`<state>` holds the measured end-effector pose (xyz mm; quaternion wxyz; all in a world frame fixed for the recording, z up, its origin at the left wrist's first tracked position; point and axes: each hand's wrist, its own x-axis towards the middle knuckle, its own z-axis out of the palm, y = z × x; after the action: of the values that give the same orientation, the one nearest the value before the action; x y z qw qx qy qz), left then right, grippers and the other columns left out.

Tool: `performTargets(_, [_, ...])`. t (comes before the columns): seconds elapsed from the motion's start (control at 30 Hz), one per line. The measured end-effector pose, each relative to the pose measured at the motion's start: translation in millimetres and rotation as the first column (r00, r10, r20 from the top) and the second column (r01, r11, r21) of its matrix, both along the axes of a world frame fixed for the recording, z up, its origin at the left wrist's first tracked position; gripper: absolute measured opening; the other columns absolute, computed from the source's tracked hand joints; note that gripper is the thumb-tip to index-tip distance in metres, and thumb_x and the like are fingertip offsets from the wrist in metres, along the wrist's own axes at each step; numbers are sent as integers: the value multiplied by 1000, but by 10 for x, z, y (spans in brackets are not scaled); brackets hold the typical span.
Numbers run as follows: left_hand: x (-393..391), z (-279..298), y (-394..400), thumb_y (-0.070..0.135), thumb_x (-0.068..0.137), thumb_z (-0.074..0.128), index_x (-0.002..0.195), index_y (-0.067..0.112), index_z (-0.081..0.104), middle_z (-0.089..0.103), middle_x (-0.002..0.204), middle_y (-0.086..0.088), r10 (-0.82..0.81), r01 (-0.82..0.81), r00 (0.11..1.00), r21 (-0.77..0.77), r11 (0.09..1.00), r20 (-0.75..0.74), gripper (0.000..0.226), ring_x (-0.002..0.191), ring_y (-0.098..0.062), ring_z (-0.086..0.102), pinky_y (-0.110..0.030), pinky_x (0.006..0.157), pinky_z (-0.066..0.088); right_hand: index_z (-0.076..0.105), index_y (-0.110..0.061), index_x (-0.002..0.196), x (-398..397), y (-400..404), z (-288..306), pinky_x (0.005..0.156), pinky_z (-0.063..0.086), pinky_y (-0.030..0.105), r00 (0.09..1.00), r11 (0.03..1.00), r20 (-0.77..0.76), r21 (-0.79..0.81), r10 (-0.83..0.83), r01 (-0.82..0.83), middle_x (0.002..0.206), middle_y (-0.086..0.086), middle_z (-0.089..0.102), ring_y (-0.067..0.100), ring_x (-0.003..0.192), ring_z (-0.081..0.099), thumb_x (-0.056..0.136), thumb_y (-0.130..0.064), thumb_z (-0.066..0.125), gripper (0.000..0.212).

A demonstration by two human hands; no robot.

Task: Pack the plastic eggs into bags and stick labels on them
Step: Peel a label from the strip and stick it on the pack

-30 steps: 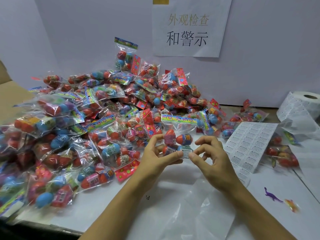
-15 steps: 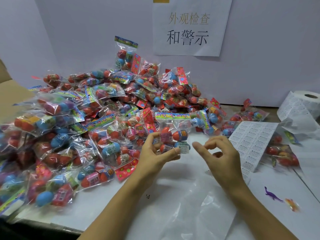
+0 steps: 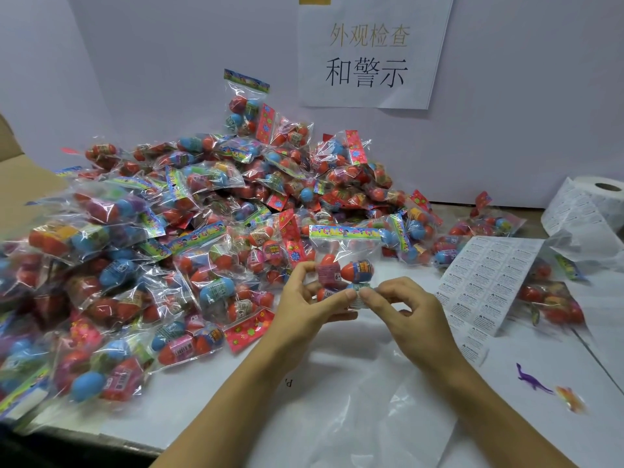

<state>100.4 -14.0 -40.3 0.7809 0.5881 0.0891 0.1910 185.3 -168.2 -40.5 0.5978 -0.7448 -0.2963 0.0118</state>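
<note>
Head view: "和警示" wall sign (image 3: 368,52)

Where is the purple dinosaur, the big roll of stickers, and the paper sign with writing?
purple dinosaur (image 3: 533,380): head view, on its body.
roll of stickers (image 3: 589,201): head view, on its white side.
paper sign (image 3: 368,55): head view, on its middle.

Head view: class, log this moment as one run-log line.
left hand: holds clear bag of plastic eggs | right hand: fingers press small white label on bag | white label sheet: right
</note>
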Motion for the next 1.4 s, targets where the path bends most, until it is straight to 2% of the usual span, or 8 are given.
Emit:
performTargets(0.17, [-7,15,17,14,73,86,121,11,53,77,100,-14,-4,3,1000,-15,1000,-4,58,92,-34,76,-37,76,62,74,-21,75,37,-9,-20,66,49,22,999,1000,-42,-10,28,-29,84,-13,66,8,82,63,89,-29,74,16])
performTargets(0.37, [0,2,18,11,75,84,119,11,53,76,103,-19,6,-6,1000,-24,1000,-1,53,94,-37,75,-37,76,62,74,-20,73,47,-18,-15,61,43,15,995,999,-86,4,44,-44,85,-11,66,3,72,59,95,-20,67,23])
performTargets(0.57, [2,-1,20,14,75,86,121,11,52,76,104,-19,-3,3,1000,-23,1000,-1,57,92,-35,76,-36,76,62,74,-22,75,7,-14,12,65,48,17,999,999,-36,-5,37,-37,87,-10,66,8,82,64,89,-23,74,14])
performTargets(0.73, [24,-27,34,13,75,83,117,14,54,77,100,-18,7,-7,1000,-50,999,-1,51,90,-35,76,-37,76,62,74,-20,71,26,-18,35,62,42,16,989,998,-136,34,62,-58,92,-4,67,7,78,60,95,-9,66,27])
performTargets(0.97, [19,-28,50,15,65,93,128,12,53,74,113,-21,-51,52,998,-64,997,21,74,104,-40,73,-38,85,61,77,-17,86,10,-37,47,66,49,20,995,998,-71,-13,64,-65,98,-9,66,7,85,63,89,-19,75,4])
performTargets(1.13, [13,-13,50,9,69,90,126,11,53,75,111,-20,-46,47,999,-76,996,10,68,101,-41,74,-35,82,61,75,-25,78,17,-31,49,64,47,18,997,999,-65,11,52,-51,91,-13,66,1,79,62,88,-14,75,15])
performTargets(1.23, [9,-6,42,10,68,90,125,8,53,75,110,-22,-41,41,999,-71,997,7,67,99,-41,74,-35,80,61,74,-27,79,19,-30,51,66,47,15,996,998,-62,7,58,-57,95,-9,66,-3,81,61,90,-11,72,20])
performTargets(1.4, [3,-6,46,15,66,92,128,12,51,75,112,-20,-58,58,998,-50,997,-5,74,103,-40,73,-36,83,61,74,-28,81,7,-41,63,66,50,18,997,998,-34,7,65,-65,96,-10,66,2,82,62,88,-15,74,15])
